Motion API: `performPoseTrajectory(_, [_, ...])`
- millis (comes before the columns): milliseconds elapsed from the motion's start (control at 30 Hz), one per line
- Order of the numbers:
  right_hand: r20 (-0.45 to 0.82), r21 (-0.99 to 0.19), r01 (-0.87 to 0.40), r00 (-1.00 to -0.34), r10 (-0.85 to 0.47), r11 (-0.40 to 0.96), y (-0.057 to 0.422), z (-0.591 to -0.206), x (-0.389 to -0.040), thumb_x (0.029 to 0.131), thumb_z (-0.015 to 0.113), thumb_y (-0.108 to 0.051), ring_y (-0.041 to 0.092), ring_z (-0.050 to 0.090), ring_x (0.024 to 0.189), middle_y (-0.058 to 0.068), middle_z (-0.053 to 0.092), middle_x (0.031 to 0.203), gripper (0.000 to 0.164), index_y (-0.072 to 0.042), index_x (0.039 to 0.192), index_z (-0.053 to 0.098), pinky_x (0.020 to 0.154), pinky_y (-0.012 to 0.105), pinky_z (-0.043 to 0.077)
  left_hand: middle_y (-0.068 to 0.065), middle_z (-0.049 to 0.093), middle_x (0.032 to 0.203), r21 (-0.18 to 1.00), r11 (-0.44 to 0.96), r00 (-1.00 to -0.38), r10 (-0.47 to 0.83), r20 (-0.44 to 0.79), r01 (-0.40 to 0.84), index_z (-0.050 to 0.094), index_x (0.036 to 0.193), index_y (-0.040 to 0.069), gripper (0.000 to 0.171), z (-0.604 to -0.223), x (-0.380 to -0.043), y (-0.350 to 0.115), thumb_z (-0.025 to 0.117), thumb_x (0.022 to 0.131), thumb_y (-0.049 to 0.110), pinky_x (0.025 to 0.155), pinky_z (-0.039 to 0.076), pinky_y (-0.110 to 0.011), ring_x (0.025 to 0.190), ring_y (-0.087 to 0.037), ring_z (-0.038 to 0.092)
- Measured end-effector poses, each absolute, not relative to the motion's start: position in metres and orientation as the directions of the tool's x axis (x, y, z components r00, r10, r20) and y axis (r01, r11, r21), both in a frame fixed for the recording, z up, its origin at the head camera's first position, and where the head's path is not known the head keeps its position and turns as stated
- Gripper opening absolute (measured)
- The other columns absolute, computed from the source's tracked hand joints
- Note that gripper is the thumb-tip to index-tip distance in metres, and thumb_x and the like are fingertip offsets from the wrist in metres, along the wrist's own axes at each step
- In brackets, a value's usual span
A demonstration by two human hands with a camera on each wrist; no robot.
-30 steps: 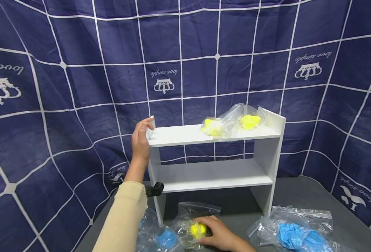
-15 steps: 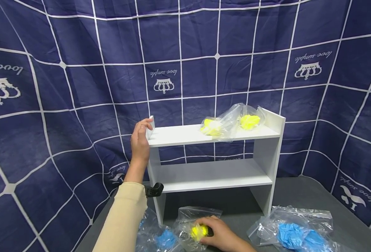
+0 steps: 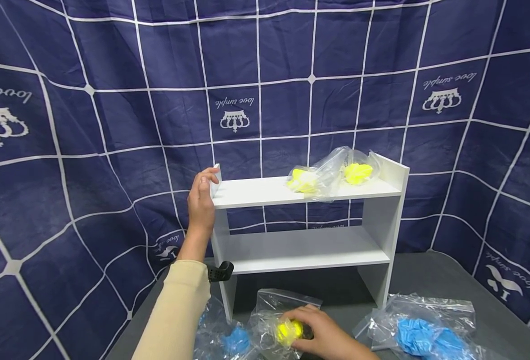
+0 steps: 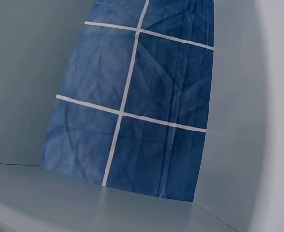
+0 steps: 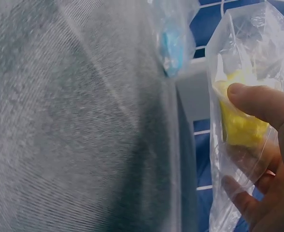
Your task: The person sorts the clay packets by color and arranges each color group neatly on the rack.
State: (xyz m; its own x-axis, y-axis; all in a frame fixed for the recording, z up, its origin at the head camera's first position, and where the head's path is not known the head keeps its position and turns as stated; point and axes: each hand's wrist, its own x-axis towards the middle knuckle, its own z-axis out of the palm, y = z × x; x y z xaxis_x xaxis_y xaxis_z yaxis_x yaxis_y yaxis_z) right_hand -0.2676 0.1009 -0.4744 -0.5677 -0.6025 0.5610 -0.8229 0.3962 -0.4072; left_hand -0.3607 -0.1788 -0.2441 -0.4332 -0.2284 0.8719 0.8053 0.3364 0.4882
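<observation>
right hand (image 3: 321, 334) is holding a clear bag with yellow contents (image 3: 288, 331), pinched; the right wrist view shows thumb on one face, fingers on the other. left hand (image 3: 201, 200) grips the upper left corner of the white shelf unit (image 3: 307, 247), fingers bent over the side panel, well apart from the bag. so right is the nearer one, already on it. bag is low over the desk (image 3: 420, 272), just right of the unit's left front foot; can't tell if its underside touches the desk. long axis: plastic runs from the grip away toward the unit, zip strip at the far end. key relation: bag sits low and in front, top shelf (image 3: 251, 192) is above and behind it. up there, a left yellow bag (image 3: 304, 181) and a right yellow bag (image 3: 358, 173) lie toward the right end, left one's plastic lapping the front edge. blue-filled bags: one (image 3: 236, 341) just left of the held bag, another (image 3: 420, 337) near the unit's right front foot.
</observation>
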Motion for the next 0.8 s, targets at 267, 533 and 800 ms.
performPoseTrajectory(267, [0.586, -0.352, -0.85, -0.526, -0.616, 0.391, 0.104, -0.447, -0.258, 0.08, 0.082, -0.023, 0.004, 0.056, 0.099, -0.013, 0.069, 0.112, 0.045, -0.025, 0.122, 0.065, 0.079, 0.022, 0.05, -0.02, 0.065, 0.126, 0.474, 0.344, -0.418, -0.228, 0.88, 0.811, 0.054, 0.092, -0.004, 0.039, -0.242, -0.361, -0.177, 0.031, 0.103, 0.025, 0.107, 0.035, -0.023, 0.132, -0.027, 0.054])
performPoseTrajectory(533, [0.588, -0.247, -0.89, -0.452, -0.671, 0.383, 0.111, -0.41, -0.245, 0.079, 0.083, -0.022, 0.002, 0.056, 0.102, -0.018, 0.067, 0.117, 0.052, -0.03, 0.126, 0.062, 0.082, 0.023, 0.051, -0.02, 0.066, 0.126, 0.469, 0.344, -0.412, -0.23, 0.882, 0.813, 0.054, 0.091, -0.005, 0.038, -0.245, -0.362, -0.176, 0.03, 0.103, 0.022, 0.105, 0.035, -0.021, 0.131, -0.029, 0.055])
performPoseTrajectory(800, [0.593, -0.112, -0.936, -0.333, -0.733, 0.334, 0.114, -0.364, -0.235, 0.08, 0.082, -0.02, 0.005, 0.057, 0.106, -0.016, 0.067, 0.121, 0.055, -0.029, 0.13, 0.06, 0.088, 0.028, 0.052, -0.022, 0.065, 0.126, 0.463, 0.33, -0.406, -0.23, 0.885, 0.822, 0.056, 0.092, -0.007, 0.034, -0.245, -0.36, -0.177, 0.031, 0.102, 0.015, 0.106, 0.034, -0.02, 0.131, -0.033, 0.054])
